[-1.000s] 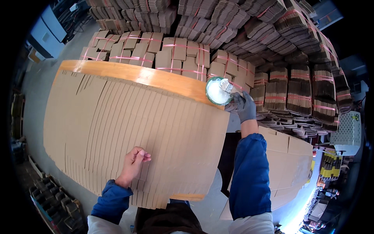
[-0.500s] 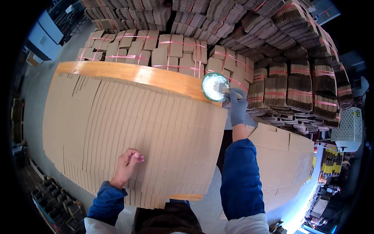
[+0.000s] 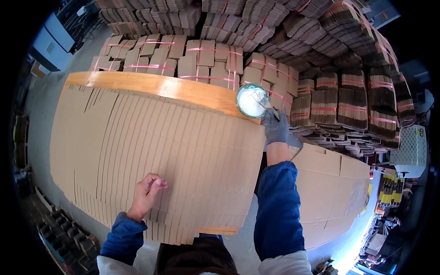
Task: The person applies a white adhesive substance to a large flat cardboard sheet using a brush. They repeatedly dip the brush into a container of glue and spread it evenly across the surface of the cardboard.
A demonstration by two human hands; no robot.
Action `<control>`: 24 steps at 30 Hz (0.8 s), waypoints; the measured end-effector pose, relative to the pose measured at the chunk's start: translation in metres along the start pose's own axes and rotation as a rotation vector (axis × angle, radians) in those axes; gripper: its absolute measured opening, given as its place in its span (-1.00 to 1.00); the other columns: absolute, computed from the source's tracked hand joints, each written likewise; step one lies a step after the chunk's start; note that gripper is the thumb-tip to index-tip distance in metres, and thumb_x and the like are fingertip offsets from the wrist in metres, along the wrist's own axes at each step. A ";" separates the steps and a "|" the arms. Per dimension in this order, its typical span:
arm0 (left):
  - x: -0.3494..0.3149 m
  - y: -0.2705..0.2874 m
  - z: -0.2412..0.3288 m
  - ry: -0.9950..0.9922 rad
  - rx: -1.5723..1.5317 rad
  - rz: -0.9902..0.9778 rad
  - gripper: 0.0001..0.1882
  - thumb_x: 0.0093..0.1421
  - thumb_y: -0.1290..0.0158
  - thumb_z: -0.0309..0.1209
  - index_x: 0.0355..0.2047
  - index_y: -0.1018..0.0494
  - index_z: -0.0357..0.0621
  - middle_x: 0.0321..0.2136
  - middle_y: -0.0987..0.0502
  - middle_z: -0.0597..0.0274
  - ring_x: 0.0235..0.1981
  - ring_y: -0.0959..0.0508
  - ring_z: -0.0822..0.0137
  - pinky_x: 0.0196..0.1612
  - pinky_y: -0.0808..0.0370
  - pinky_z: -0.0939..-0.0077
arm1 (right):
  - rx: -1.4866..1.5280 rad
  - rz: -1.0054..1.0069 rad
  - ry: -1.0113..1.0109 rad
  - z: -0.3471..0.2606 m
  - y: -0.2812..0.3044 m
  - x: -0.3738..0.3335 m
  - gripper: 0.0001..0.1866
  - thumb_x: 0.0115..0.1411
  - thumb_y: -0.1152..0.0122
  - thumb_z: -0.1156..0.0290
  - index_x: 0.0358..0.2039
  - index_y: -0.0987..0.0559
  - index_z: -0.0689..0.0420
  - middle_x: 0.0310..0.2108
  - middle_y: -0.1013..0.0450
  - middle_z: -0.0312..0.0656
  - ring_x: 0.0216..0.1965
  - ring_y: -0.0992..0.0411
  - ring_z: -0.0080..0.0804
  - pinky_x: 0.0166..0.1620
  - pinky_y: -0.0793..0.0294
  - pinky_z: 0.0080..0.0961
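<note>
Over the far right corner of the table, my right hand (image 3: pixel 277 126), in a grey glove, is closed around the handle of a brush (image 3: pixel 265 102). The bristle end is at the right side of a round, green-rimmed tub (image 3: pixel 250 104) of white paste. My bare left hand (image 3: pixel 147 195) hovers over or rests on overlapping cardboard sheets (image 3: pixel 188 151); which of the two I cannot tell. Its fingers are curled in, with nothing visible between them. The sheets lie fanned out like shingles, their edges in close parallel rows.
The wooden table (image 3: pixel 151 83) shows along its far edge. Behind it stand strapped bundles of folded cardboard (image 3: pixel 197 64), with taller stacks (image 3: pixel 339 105) to the right. Another flat cardboard pile (image 3: pixel 332 183) lies right of the table. A white perforated crate (image 3: pixel 409 149) is at the far right.
My right hand has drawn slightly nearer to me with the brush, its bristles now closer to the tub's right rim. My left hand has shifted slightly left.
</note>
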State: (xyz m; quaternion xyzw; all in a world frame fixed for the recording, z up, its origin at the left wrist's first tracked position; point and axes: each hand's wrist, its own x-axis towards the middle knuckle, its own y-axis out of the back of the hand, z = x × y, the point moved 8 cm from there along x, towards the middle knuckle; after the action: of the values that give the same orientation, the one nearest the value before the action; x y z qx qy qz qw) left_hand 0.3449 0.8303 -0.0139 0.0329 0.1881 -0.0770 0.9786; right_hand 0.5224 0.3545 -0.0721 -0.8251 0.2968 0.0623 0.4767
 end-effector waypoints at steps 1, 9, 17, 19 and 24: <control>-0.001 0.001 0.000 0.000 0.005 -0.002 -0.75 0.43 0.06 -0.32 -0.20 -0.40 -0.31 -0.30 -0.57 0.13 -0.24 -0.59 0.38 -0.08 -0.54 0.48 | 0.084 -0.016 -0.046 0.005 0.009 0.007 -0.87 0.34 -0.09 0.44 -0.27 -0.49 0.26 -0.31 -0.48 -0.10 -0.27 -0.52 -0.28 -0.18 -0.64 -0.43; -0.007 0.009 0.001 0.014 -0.010 0.017 -0.77 0.43 0.06 -0.33 -0.20 -0.40 -0.31 -0.30 -0.55 0.14 -0.24 -0.58 0.37 -0.08 -0.54 0.47 | 0.326 -0.094 -0.167 0.010 0.015 0.009 -0.81 0.35 -0.08 0.41 -0.29 -0.45 0.30 -0.28 -0.49 -0.03 -0.22 -0.52 -0.19 -0.13 -0.68 -0.40; -0.006 0.000 0.002 0.009 0.006 -0.008 -0.78 0.44 0.09 -0.34 -0.18 -0.39 -0.29 -0.30 -0.55 0.16 -0.23 -0.58 0.38 -0.07 -0.55 0.46 | 0.209 -0.156 -0.056 -0.008 0.019 0.025 -0.79 0.37 -0.04 0.40 -0.29 -0.44 0.33 -0.24 -0.46 0.00 -0.16 -0.48 -0.19 -0.10 -0.65 -0.42; -0.005 -0.002 0.001 0.012 0.011 -0.012 -0.78 0.44 0.11 -0.34 -0.18 -0.39 -0.28 -0.30 -0.55 0.16 -0.22 -0.57 0.38 -0.07 -0.56 0.45 | 0.238 -0.206 -0.065 -0.009 0.023 0.031 -0.78 0.38 -0.04 0.39 -0.28 -0.44 0.33 -0.24 -0.46 0.00 -0.16 -0.48 -0.17 -0.10 -0.65 -0.40; -0.009 0.007 0.007 -0.058 0.229 -0.014 -0.80 0.43 0.10 -0.37 -0.13 -0.40 -0.27 -0.29 -0.56 0.14 -0.23 -0.57 0.33 -0.06 -0.53 0.40 | 0.232 0.083 -0.116 0.015 0.032 0.015 -0.77 0.39 -0.03 0.37 -0.26 -0.45 0.32 -0.26 -0.47 0.00 -0.16 -0.48 -0.11 -0.08 -0.65 -0.28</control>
State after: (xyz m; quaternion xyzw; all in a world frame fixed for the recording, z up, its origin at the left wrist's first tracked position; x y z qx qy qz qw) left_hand 0.3404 0.8379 -0.0038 0.1407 0.1499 -0.1059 0.9729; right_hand 0.5202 0.3482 -0.1097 -0.7463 0.3079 0.0949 0.5825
